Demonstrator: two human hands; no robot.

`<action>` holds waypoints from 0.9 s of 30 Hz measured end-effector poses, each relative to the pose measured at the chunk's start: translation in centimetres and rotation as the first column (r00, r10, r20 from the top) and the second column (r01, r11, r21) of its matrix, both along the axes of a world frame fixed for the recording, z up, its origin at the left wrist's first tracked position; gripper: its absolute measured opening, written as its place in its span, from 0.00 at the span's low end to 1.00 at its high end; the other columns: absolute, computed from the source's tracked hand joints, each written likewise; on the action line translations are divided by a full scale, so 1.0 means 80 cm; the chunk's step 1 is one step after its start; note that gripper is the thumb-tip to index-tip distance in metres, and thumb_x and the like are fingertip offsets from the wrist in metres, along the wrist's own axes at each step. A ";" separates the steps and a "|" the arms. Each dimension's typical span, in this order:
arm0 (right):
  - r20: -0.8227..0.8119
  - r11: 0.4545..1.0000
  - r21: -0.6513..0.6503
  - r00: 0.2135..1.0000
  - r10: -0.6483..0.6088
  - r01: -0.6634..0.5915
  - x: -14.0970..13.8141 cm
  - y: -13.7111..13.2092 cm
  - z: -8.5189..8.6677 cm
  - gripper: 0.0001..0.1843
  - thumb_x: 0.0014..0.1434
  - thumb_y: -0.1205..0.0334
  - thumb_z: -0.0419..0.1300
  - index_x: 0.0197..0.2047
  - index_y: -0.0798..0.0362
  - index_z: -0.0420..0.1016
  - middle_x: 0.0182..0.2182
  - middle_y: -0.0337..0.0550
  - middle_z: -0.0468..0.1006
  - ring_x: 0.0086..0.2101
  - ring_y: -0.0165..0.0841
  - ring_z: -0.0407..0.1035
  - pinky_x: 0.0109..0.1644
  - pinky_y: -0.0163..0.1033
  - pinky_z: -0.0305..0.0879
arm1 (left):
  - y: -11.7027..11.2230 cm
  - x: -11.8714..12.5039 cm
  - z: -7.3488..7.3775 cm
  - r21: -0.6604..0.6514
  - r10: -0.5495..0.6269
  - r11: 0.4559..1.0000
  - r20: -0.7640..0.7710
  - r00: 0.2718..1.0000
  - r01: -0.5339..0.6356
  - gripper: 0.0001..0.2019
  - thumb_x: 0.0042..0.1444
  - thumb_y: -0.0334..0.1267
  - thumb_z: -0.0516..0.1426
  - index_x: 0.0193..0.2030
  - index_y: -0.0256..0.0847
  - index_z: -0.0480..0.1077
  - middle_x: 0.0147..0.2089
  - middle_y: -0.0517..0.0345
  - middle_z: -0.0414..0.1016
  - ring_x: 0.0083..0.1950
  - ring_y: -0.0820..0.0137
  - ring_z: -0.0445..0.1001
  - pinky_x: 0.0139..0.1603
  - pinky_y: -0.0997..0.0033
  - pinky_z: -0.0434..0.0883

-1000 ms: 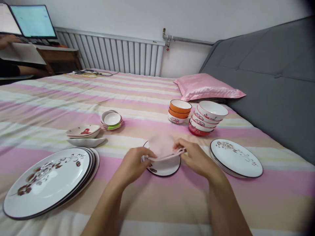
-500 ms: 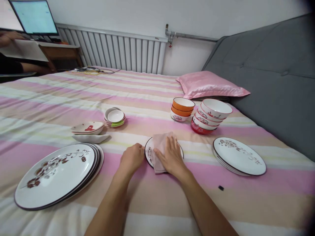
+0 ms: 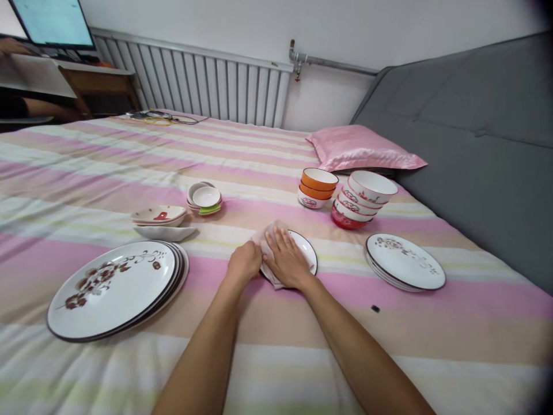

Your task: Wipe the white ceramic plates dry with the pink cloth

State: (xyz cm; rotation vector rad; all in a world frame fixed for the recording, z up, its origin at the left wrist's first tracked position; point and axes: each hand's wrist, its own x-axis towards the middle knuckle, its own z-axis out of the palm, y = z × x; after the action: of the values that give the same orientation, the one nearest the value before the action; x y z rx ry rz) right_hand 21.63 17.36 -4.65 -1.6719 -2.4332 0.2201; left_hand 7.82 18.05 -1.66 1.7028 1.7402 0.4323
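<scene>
A small white plate (image 3: 305,251) with a dark rim lies on the striped bed in front of me. A pale pink cloth (image 3: 264,237) covers its left part. My right hand (image 3: 285,262) lies flat on the cloth with fingers stretched out, pressing it onto the plate. My left hand (image 3: 244,263) is curled at the plate's left edge, its fingers closed on the rim or the cloth; I cannot make out which.
A stack of large flowered plates (image 3: 116,285) sits at left, shaped dishes (image 3: 159,222) and small saucers (image 3: 204,199) behind it. Orange bowls (image 3: 317,187), red-patterned bowls (image 3: 365,199), a plate stack (image 3: 404,262) and a pink pillow (image 3: 363,148) are at right. A small dark object (image 3: 375,308) lies on the sheet.
A second ago both hands held the cloth up above the plate. The right hand has laid it down and slid it leftward across the plate; the left hand moved to the plate's edge.
</scene>
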 end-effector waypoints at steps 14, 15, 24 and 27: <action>-0.064 0.995 -0.093 0.998 0.024 -0.030 0.009 -0.077 0.019 0.27 0.64 0.59 0.36 0.65 0.54 0.47 0.64 0.42 0.48 0.63 0.35 0.39 0.65 0.45 0.37 | -0.002 -0.013 -0.029 -0.094 0.123 0.991 0.319 0.940 -0.097 0.20 0.61 0.45 0.42 0.37 0.31 0.68 0.20 0.55 0.70 0.20 0.70 0.71 0.23 0.73 0.68; -0.060 0.997 -0.081 0.998 -0.010 0.005 0.012 -0.086 0.019 0.27 0.63 0.60 0.36 0.64 0.55 0.49 0.64 0.42 0.49 0.63 0.35 0.41 0.65 0.45 0.38 | -0.003 -0.013 -0.029 -0.111 0.128 0.989 0.322 0.938 -0.097 0.19 0.61 0.43 0.43 0.38 0.31 0.68 0.23 0.55 0.71 0.21 0.71 0.71 0.24 0.73 0.68; -0.119 0.952 0.017 0.946 -0.303 0.307 0.007 -0.154 0.010 0.26 0.61 0.65 0.40 0.61 0.63 0.55 0.61 0.51 0.56 0.61 0.39 0.48 0.64 0.44 0.41 | -0.022 0.000 -0.008 -0.287 0.111 0.958 0.337 0.935 -0.010 0.16 0.58 0.41 0.53 0.51 0.36 0.64 0.50 0.50 0.67 0.46 0.65 0.70 0.44 0.58 0.70; -0.204 0.913 -0.056 0.891 -0.407 0.404 0.001 -0.169 0.033 0.26 0.62 0.64 0.38 0.60 0.63 0.58 0.60 0.50 0.60 0.61 0.38 0.49 0.63 0.42 0.43 | -0.054 0.000 0.003 -0.307 0.105 0.952 0.368 0.924 0.014 0.16 0.58 0.41 0.53 0.51 0.35 0.64 0.49 0.50 0.68 0.45 0.66 0.70 0.43 0.59 0.71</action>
State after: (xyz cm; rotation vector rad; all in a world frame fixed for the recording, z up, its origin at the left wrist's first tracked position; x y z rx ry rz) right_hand 21.73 3.85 -2.04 -1.9995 -1.8820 0.3317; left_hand 7.83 13.71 -1.41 1.2629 1.4749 0.4542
